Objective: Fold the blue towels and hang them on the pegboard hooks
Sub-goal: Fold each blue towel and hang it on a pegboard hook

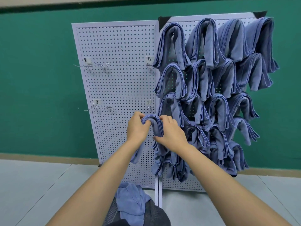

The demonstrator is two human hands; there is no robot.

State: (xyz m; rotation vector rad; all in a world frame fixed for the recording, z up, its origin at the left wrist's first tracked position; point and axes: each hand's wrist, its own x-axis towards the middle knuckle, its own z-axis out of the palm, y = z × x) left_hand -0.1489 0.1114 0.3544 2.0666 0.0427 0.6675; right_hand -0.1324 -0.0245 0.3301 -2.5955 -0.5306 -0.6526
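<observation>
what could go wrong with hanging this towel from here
What the folded towel should catch on is out of sight behind it, so the left hand and right hand may let go too soon and it could slide to the floor. The right hand sits close against the hung towels; pulling away might drag one off. The folded towel's lower layers hang unevenly, so the fold may open.

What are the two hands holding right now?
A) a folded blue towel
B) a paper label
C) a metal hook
A: the left hand and the right hand both grip a folded blue towel, held bent over in front of the pegboard.
</observation>
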